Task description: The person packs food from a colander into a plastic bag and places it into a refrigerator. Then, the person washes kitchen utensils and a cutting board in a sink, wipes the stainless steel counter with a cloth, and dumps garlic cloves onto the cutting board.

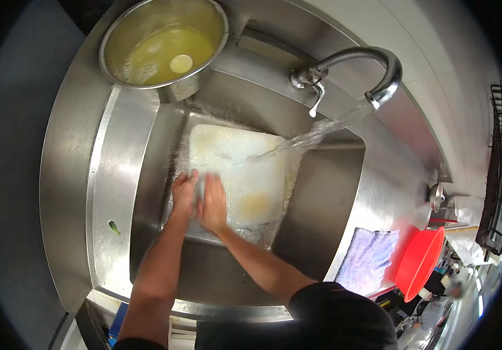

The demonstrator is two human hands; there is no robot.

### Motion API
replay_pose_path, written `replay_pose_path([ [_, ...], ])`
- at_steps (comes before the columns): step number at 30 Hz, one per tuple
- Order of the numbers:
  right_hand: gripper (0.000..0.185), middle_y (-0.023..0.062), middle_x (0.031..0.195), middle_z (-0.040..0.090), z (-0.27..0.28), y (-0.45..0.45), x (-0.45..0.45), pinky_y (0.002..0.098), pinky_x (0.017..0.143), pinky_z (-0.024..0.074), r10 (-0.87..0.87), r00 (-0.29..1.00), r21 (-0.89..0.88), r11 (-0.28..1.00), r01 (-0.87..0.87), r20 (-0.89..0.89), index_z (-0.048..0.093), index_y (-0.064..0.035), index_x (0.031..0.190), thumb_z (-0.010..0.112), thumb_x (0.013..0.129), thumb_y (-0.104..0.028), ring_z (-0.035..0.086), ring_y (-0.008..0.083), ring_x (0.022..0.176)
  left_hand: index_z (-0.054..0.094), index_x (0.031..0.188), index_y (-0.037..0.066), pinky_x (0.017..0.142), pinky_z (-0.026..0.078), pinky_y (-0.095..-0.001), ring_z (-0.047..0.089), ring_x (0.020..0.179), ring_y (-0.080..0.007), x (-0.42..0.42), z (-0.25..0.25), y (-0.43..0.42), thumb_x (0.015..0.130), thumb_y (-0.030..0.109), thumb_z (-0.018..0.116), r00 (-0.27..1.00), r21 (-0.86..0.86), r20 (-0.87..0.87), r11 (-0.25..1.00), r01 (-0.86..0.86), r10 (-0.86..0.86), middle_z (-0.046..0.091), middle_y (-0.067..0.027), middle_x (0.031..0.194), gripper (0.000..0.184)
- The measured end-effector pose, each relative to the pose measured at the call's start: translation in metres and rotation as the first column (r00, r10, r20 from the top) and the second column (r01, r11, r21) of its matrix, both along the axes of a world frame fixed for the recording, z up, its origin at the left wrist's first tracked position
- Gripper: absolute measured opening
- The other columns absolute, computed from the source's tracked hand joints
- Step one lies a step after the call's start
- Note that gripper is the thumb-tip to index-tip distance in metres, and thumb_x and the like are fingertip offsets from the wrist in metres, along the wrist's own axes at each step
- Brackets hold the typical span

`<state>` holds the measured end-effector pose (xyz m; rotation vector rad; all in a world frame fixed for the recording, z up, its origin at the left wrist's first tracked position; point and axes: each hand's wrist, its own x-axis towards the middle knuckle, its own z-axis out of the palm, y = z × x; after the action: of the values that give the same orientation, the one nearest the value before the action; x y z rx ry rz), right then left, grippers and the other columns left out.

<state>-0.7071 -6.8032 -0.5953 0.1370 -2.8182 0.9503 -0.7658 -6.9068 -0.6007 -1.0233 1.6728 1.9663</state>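
Observation:
A white cutting board [262, 154] with yellowish-brown stains lies in the steel sink [327, 186], and running water hits its surface. My left hand [184, 191] is at the board's left edge with its fingers curled; what they hold is hidden. Close beside it, my right hand [212, 204] is over the board, its fingers smeared by motion. A small greyish patch shows between the two hands, too blurred to name. From the curved faucet [388, 70] at the upper right, a stream of water slants down to the board.
A large steel pot [184, 90] with yellowish liquid and a pale round thing in it stands at the sink's upper left corner. A green scrap [114, 227] lies on the left ledge. On the right are a purplish cloth [367, 259] and a red basin [420, 262].

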Motion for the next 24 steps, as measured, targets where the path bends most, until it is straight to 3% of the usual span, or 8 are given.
replay_pose_path([
  [4, 0.057, 0.0288, 0.132, 0.049, -0.030, 0.127, 0.074, 0.0532, 0.103, 0.0347, 0.153, 0.958, -0.163, 0.980, -0.116, 0.241, 0.041, 0.0032, 0.138, 0.055, 0.084, -0.010, 0.047, 0.0441, 0.123, 0.068, 0.095, 0.000, 0.075, 0.044, -0.0292, 0.056, 0.080, -0.0121, 0.013, -0.008, -0.004, 0.089, 0.025, 0.070, 0.999, -0.088, -0.020, 0.996, -0.035, 0.033, 0.064, -0.0012, 0.087, 0.026],
  [8, 0.054, 0.0280, 0.133, 0.049, -0.050, 0.164, -0.017, 0.0499, 0.105, 0.0345, -0.788, 0.548, 0.021, 0.576, 0.817, 0.280, 0.040, 0.0057, 0.138, 0.052, 0.088, -0.011, 0.048, 0.0416, 0.124, 0.065, 0.083, 0.004, 0.072, 0.040, -0.0241, 0.051, 0.077, -0.0076, 0.013, 0.007, 0.005, 0.087, 0.019, 0.073, 0.988, -0.062, -0.151, 0.997, -0.054, 0.044, 0.061, 0.0026, 0.082, 0.018],
  [12, 0.051, 0.0275, 0.139, 0.042, -0.053, 0.093, 0.002, 0.0493, 0.105, 0.0343, -0.433, 0.898, 0.247, 0.864, 0.439, -0.080, 0.040, 0.0051, 0.136, 0.049, 0.090, -0.014, 0.045, 0.0426, 0.125, 0.066, 0.084, 0.002, 0.068, 0.042, -0.0229, 0.053, 0.073, -0.0065, -0.003, -0.004, -0.013, 0.085, 0.016, 0.075, 0.975, -0.048, -0.173, 0.987, -0.150, 0.140, 0.063, 0.0022, 0.077, 0.017],
  [14, 0.049, 0.0273, 0.135, 0.047, -0.034, 0.103, 0.065, 0.0500, 0.107, 0.0335, -0.046, 0.995, -0.088, 0.995, 0.054, 0.085, 0.042, 0.0065, 0.133, 0.050, 0.090, -0.015, 0.045, 0.0429, 0.125, 0.065, 0.083, 0.001, 0.068, 0.042, -0.0231, 0.053, 0.073, -0.0064, -0.012, 0.012, -0.013, 0.085, 0.016, 0.075, 0.971, -0.076, -0.195, 0.984, -0.159, 0.141, 0.063, 0.0020, 0.077, 0.018],
  [18, 0.042, 0.0262, 0.126, 0.055, -0.051, 0.151, -0.021, 0.0507, 0.102, 0.0385, -0.705, 0.682, -0.062, 0.685, 0.726, 0.195, 0.051, 0.0067, 0.126, 0.050, 0.089, -0.015, 0.055, 0.0427, 0.113, 0.065, 0.083, 0.002, 0.068, 0.042, -0.0246, 0.054, 0.073, -0.0081, 0.002, -0.001, -0.008, 0.086, 0.014, 0.074, 0.973, -0.174, -0.222, 0.979, -0.107, 0.067, 0.063, 0.0018, 0.078, 0.016],
  [20, 0.050, 0.0268, 0.127, 0.054, -0.130, 0.148, -0.095, 0.0511, 0.102, 0.0384, -0.733, 0.678, 0.063, 0.680, 0.730, 0.052, 0.046, 0.0059, 0.132, 0.054, 0.086, -0.010, 0.054, 0.0421, 0.116, 0.065, 0.085, 0.002, 0.068, 0.041, -0.0243, 0.053, 0.073, -0.0088, 0.004, 0.013, -0.009, 0.087, 0.013, 0.072, 0.968, -0.073, -0.250, 0.996, -0.045, 0.025, 0.063, 0.0010, 0.080, 0.014],
  [22, 0.057, 0.0269, 0.131, 0.052, -0.109, 0.073, -0.123, 0.0515, 0.107, 0.0337, -0.408, 0.912, -0.459, 0.818, 0.347, -0.037, 0.043, 0.0053, 0.137, 0.055, 0.083, -0.008, 0.048, 0.0424, 0.125, 0.064, 0.088, 0.002, 0.069, 0.042, -0.0248, 0.054, 0.075, -0.0101, 0.003, 0.006, -0.013, 0.087, 0.014, 0.072, 0.961, -0.010, -0.270, 0.998, -0.065, 0.060, 0.064, -0.0010, 0.084, 0.014],
  [24, 0.060, 0.0268, 0.134, 0.050, -0.017, 0.010, -0.080, 0.0515, 0.109, 0.0313, -0.104, 0.985, -0.089, 0.992, 0.093, -0.135, 0.041, 0.0059, 0.139, 0.055, 0.082, -0.009, 0.042, 0.0431, 0.130, 0.064, 0.095, 0.002, 0.071, 0.045, -0.0275, 0.057, 0.078, -0.0125, 0.005, 0.006, -0.026, 0.086, 0.014, 0.072, 0.997, -0.084, -0.043, 0.995, 0.058, -0.062, 0.065, -0.0035, 0.089, 0.016],
])
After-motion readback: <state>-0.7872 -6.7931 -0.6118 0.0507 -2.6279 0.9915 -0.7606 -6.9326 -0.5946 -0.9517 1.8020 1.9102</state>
